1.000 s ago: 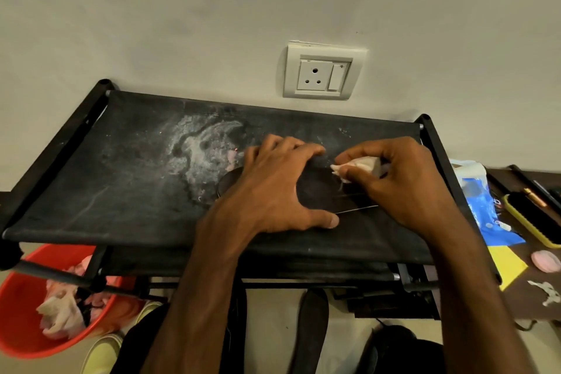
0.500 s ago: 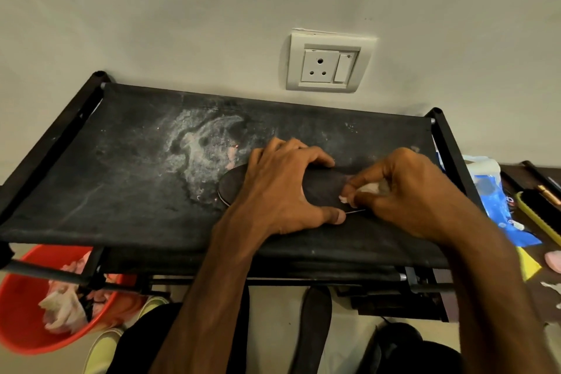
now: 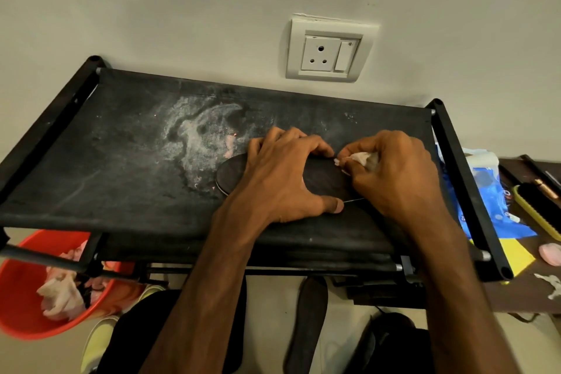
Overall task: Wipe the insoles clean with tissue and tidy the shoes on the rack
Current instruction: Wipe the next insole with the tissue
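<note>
A dark insole (image 3: pixel 323 181) lies flat on the black fabric top of the shoe rack (image 3: pixel 121 161). My left hand (image 3: pixel 282 179) spans the insole's width, fingers arched over its far edge and thumb at its near edge, holding it down. My right hand (image 3: pixel 397 179) pinches a crumpled white tissue (image 3: pixel 361 158) against the insole's far edge, right beside my left fingertips. The insole's right end is hidden under my right hand. A second dark insole (image 3: pixel 306 322) lies on the floor below the rack.
A whitish dust stain (image 3: pixel 200 136) marks the rack top. A red bucket (image 3: pixel 21 297) with used tissues stands at lower left. Dark shoes (image 3: pixel 391 340) and a yellowish shoe (image 3: pixel 97 343) sit on the floor. A blue pack (image 3: pixel 491 200) and a brush (image 3: pixel 540 212) lie at right.
My right hand drew the tissue toward the insole's near edge, then back to its far edge. My left hand stayed on the insole.
</note>
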Motion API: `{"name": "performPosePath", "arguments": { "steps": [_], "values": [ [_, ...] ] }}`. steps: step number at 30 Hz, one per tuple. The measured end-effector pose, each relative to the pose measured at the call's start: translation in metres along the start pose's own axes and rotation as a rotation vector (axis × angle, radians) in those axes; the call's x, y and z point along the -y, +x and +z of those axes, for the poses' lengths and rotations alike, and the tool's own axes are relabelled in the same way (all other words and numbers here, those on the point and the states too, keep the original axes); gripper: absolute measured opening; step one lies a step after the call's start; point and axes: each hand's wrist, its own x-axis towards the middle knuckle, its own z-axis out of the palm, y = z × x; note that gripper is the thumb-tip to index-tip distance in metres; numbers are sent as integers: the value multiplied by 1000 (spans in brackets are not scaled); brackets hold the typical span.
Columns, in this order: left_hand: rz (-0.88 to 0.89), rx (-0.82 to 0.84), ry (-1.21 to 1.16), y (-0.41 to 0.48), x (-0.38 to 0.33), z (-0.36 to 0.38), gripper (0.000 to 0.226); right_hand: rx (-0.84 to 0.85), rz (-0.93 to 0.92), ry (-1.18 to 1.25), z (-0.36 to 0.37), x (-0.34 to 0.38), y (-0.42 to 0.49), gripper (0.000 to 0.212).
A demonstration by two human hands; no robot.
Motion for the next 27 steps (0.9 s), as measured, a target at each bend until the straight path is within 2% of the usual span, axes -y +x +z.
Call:
{"name": "performPosePath", "arguments": {
  "steps": [4,7,9,13,16,21,25,27],
  "values": [
    [-1,-5,-11,0,-1,0,78,260,8,-52,-20,-9,-5,14],
    [0,2,-12,0,-1,-1,78,301,-13,-79,-25,-10,-9,16],
    [-2,16,0,0,-2,-1,78,223,4,-60,-20,-8,-8,14],
    [0,47,33,0,-3,-1,77,-78,82,52,4,2,-2,7],
    [-6,47,26,0,-4,-1,77,-158,90,91,12,5,3,8],
    [-11,9,-11,1,-3,1,76,27,-55,71,-3,-9,-3,10],
    [-9,1,-12,1,-3,2,77,310,-64,93,-23,-20,-7,19],
    [-7,4,-3,1,-4,2,77,338,-63,100,-25,-21,-6,19]
  ]
}}
